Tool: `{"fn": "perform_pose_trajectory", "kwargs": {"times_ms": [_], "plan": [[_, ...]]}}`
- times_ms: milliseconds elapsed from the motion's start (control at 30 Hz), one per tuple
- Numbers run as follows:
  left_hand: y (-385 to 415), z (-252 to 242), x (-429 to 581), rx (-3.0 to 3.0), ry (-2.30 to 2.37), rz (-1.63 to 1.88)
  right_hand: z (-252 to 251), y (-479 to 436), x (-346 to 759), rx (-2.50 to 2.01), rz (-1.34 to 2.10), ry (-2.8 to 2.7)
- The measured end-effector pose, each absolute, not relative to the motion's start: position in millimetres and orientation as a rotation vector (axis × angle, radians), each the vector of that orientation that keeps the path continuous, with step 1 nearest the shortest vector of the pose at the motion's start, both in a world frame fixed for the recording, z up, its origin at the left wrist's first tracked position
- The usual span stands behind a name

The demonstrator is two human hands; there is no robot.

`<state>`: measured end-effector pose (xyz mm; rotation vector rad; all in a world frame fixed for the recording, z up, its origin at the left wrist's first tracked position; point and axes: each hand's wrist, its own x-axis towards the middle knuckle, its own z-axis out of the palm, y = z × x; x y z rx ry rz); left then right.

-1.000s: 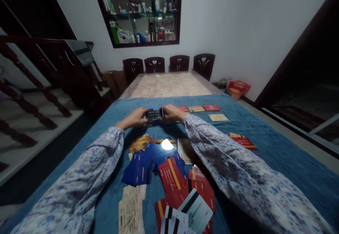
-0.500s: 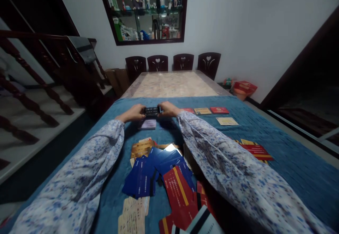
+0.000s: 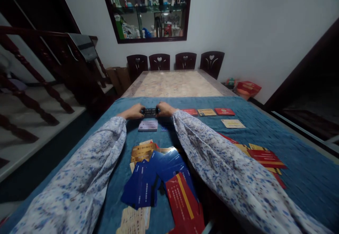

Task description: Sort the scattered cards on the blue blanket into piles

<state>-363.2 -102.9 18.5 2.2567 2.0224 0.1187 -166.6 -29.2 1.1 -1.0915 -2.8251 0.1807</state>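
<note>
My left hand (image 3: 134, 111) and my right hand (image 3: 165, 110) grip the two short ends of a black card (image 3: 150, 112) with pale lettering, low over the cloth; whether it is one card or a stack I cannot tell. Just nearer to me lie a pale lilac stack of cards (image 3: 147, 126) and a blue-and-white card (image 3: 165, 128), the latter partly behind my right forearm. Between my forearms spreads a loose heap: gold cards (image 3: 143, 152), dark blue cards (image 3: 141, 184), red cards (image 3: 182, 198) and cream cards (image 3: 134, 221).
Right of my hands, a red card (image 3: 224, 111), a tan card (image 3: 206, 112) and a cream card (image 3: 233, 123) lie apart. More red and yellow cards (image 3: 266, 158) rest beside my right forearm. A blue cloth (image 3: 265, 135) covers the near part of the table (image 3: 180, 83); chairs (image 3: 185, 60) stand behind.
Both hands have lowered slightly with the black card, which now looks flatter. The view has shifted a little, and more of the red and yellow cards at right shows.
</note>
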Motion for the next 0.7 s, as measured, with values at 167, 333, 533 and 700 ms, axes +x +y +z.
{"fn": "perform_pose_trajectory", "kwargs": {"times_ms": [167, 333, 533, 700], "plan": [[-95.4, 12.2, -366.0, 2.209, 1.986, 0.087, -2.7, -23.8, -172.3, -1.098, 0.213, -2.836], [-90.9, 9.4, -368.8, 2.180, 1.930, 0.100, -3.2, -23.5, -173.5, -1.057, 0.281, -2.859], [-89.7, 6.6, -369.4, 2.189, 1.937, 0.116, -0.1, -26.3, -174.5, -1.034, 0.282, -2.896], [-90.5, 6.2, -369.4, 2.198, 1.945, 0.094, 1.2, -26.3, -175.5, -1.013, 0.279, -2.905]]}}
